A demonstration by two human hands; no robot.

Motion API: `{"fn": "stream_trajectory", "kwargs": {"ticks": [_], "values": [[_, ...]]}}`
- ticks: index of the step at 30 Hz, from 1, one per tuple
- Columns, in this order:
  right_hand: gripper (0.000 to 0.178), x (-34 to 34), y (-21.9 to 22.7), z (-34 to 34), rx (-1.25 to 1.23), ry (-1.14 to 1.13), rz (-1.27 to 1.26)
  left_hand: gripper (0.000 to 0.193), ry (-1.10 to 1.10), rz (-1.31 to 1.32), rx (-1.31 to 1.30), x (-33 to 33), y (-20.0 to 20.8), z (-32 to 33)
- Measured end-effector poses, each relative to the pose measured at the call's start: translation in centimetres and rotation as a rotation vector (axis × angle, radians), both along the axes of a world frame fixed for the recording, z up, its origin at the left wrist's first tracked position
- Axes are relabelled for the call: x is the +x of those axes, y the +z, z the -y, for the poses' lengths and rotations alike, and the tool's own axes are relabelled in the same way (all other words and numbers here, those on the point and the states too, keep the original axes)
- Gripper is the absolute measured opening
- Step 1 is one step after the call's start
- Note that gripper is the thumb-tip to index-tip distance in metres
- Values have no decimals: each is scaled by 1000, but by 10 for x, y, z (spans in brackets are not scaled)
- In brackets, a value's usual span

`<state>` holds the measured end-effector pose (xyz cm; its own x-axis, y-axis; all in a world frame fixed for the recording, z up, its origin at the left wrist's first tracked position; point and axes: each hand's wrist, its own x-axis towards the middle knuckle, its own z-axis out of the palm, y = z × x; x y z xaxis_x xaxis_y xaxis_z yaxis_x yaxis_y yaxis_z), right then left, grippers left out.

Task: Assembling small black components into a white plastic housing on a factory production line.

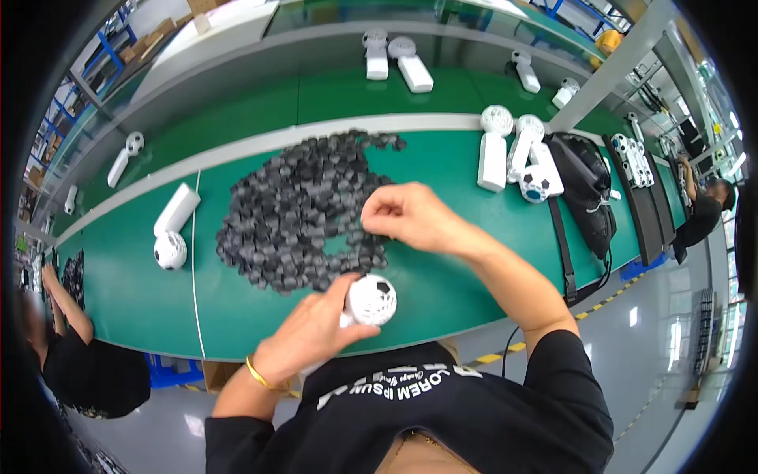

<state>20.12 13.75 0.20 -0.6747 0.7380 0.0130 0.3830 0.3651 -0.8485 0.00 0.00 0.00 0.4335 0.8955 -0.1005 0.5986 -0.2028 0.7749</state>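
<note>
My left hand (312, 328) is closed around a white device with a football-patterned round head (374, 302), held near the table's front edge. A black patch shows on the upper right of its openwork ball; the hand hides most of the rest. My right hand (410, 215) hovers at the right edge of a wide pile of small flat black pieces (288, 201), thumb and fingers pinched together. Whatever is between those fingertips is too small or hidden to make out. A small gap in the pile lets the green table (438, 276) show through.
Another ball-headed device (170, 250) lies left of a white line. Several more (492, 158) are grouped at right, beside a black bag (584, 189) with a strap. A conveyor (316, 95) behind a pale rail carries others. Co-workers (79, 347) sit left and far right.
</note>
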Motion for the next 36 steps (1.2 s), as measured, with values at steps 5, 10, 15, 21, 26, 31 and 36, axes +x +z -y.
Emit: {"fn": "stream_trajectory", "kwargs": {"ticks": [5, 10, 15, 21, 26, 31, 36], "values": [[9, 31, 30, 35, -602, 32, -198, 46, -6, -73, 49, 12, 1, 0], [11, 30, 28, 60, -373, 109, -105, 42, -69, -103, 62, 11, 5, 0], [11, 20, 12, 67, -302, 156, -97, 40, -105, -173, 70, 16, 13, -1], [10, 10, 21, 67, -212, 208, 77, 36, -160, -229, 144, 16, 17, -4], [13, 2, 30, 57, -178, 261, 212, 32, -246, -277, 147, 12, 17, -14], [20, -1, 40, 47, -118, 331, 368, 34, -322, -254, 247, 11, 22, -21], [26, 3, 21, 39, -52, 445, 255, 39, -388, -358, 136, 14, 23, -32]]}}
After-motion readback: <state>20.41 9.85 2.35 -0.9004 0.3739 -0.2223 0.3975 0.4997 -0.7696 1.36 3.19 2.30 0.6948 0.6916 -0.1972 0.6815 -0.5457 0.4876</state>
